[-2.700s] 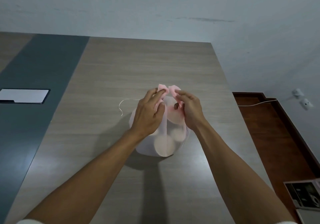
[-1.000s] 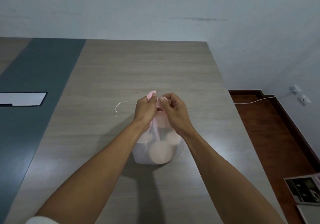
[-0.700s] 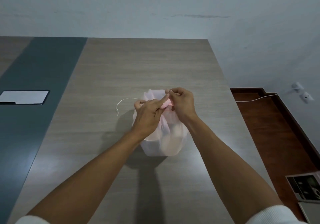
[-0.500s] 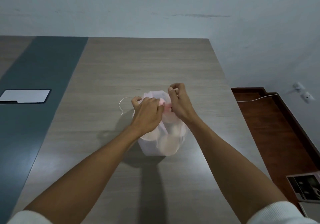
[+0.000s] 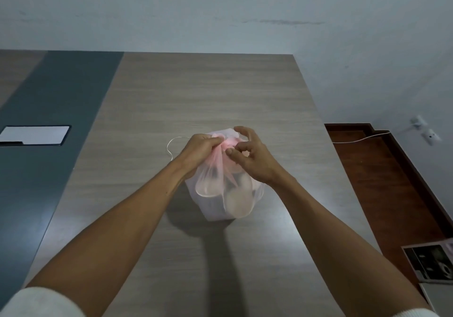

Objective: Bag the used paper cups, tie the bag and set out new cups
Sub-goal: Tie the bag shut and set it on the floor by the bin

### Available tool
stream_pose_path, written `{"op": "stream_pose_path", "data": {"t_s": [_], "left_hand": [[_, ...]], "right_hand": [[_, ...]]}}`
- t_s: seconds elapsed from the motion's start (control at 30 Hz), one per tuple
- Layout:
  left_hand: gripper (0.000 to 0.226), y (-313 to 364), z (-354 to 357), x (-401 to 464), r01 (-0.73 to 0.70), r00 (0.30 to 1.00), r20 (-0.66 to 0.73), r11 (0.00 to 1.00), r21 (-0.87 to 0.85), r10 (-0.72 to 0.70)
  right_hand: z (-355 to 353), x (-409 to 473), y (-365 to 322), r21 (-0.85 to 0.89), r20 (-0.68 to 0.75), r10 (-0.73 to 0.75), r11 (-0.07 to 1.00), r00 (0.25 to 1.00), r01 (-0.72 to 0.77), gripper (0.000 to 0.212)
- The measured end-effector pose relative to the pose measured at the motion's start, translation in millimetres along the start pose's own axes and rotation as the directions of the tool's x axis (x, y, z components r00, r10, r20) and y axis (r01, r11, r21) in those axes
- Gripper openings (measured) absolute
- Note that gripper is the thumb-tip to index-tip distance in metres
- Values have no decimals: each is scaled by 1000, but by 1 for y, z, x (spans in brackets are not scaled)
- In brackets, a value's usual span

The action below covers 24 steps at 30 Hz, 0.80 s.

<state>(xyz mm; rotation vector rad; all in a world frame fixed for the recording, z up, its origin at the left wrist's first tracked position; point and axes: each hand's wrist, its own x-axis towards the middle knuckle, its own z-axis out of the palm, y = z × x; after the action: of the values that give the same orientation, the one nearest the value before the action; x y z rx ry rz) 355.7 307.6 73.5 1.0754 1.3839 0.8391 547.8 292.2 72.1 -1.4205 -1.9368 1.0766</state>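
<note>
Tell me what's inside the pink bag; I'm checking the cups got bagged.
Through the thin pink bag, pale paper cups show, at least two. Both hands cover the gathered top, so anything higher up is hidden.

No legible writing anywhere in view.

The only printed thing is a booklet (image 5: 432, 260) lying on the floor off the table's (image 5: 210, 91) right near corner; its open pages carry dark photo panels, but any lettering on them is too small and blurred to make out (no word, number or logo can be picked out). The pale sheet (image 5: 34, 134) on the table's dark strip by the left edge shows no marks. The translucent bag (image 5: 210, 209) bears no print or brand that can be seen.
</note>
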Motion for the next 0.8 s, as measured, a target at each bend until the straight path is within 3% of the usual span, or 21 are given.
{"op": "stream_pose_path", "data": {"t_s": [0.17,0.23,0.3,0.33,0.4,0.5,0.63,0.73,0.8], "left_hand": [[24,-15,-23,17,72,919,-383,995,-68,-93],[31,-26,-33,18,114,897,-427,993,-18,-111],[28,-29,-32,13,93,884,-465,992,88,-42],[33,-28,-30,9,58,878,-478,988,146,19],[45,-24,-26,1,-42,875,-458,966,254,158],[39,-17,-14,-13,-168,878,-384,936,310,286],[35,-11,13,-33,-302,903,-294,950,79,312],[26,-14,27,-38,-305,931,-254,942,-142,263],[24,-17,30,-36,-237,961,-222,905,-352,165]], "right_hand": [[-25,-8,20,-312,103,52,950,993,-18,37],[-30,-14,27,-418,126,69,908,990,-10,34],[-29,-17,29,-460,137,66,888,988,5,29],[-27,-17,28,-421,131,71,907,989,-9,30],[-24,-17,22,-144,73,105,985,992,-94,28],[-17,-15,7,344,33,124,930,992,-128,17],[-1,-4,-7,759,73,261,611,963,-223,28],[9,-3,-5,870,81,284,447,955,-207,19],[17,-5,-2,898,43,322,402,946,-178,27]]}}
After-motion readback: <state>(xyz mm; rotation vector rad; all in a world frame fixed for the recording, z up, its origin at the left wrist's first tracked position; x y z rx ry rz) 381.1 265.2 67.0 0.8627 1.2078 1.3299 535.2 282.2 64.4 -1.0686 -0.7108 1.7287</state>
